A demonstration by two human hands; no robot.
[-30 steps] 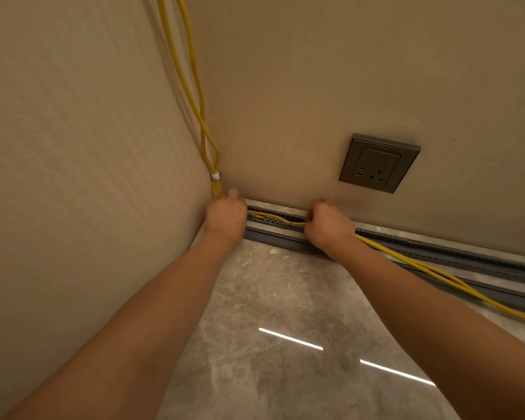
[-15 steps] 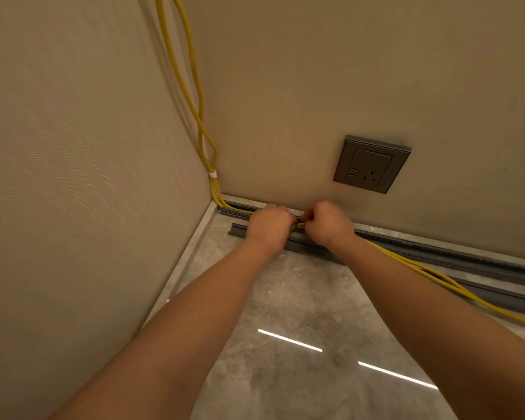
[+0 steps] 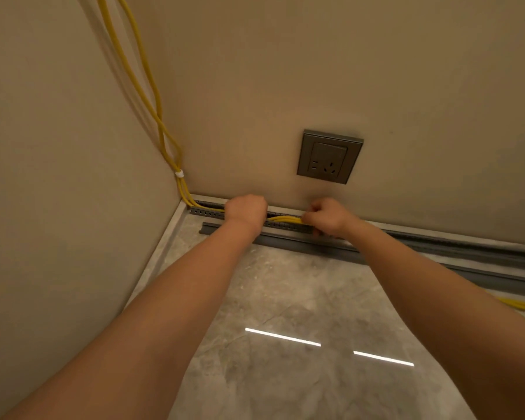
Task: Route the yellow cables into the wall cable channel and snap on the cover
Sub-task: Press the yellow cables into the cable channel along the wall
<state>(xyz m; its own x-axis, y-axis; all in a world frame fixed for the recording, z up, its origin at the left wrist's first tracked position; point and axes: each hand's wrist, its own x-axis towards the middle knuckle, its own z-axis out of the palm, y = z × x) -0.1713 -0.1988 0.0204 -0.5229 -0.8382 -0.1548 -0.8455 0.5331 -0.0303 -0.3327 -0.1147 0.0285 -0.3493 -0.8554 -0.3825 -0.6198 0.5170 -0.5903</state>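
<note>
Beige walls meet in a corner above a grey marbled floor (image 3: 285,298), with a grey square wall socket (image 3: 329,157) set in the back wall over the work. Thin yellow cables (image 3: 285,219) drop down the corner, bound by a small white tie (image 3: 179,174). They then bend into the grey perforated wall cable channel (image 3: 206,212), which runs along the foot of the back wall from the corner off to the right. The left hand (image 3: 245,210) lies over the channel nearer the corner. Its back faces the camera and hides the fingers, so I cannot tell whether it grips the cables or only presses them down. The right hand (image 3: 328,218), further right, is curled round the cables where they arch slightly up out of the channel between the two hands. Past it the forearm hides them, and they show again loose on the floor at the far right, outside the channel. Channel and cables share one long axis, left to right along the wall. The unseated length therefore lies to the right of both hands, and the right hand looks the nearer one to feed it in. A long dark grey plastic cover strip (image 3: 300,242) lies flat on the floor just in front of the channel and parallel to it, not yet fitted.
</note>
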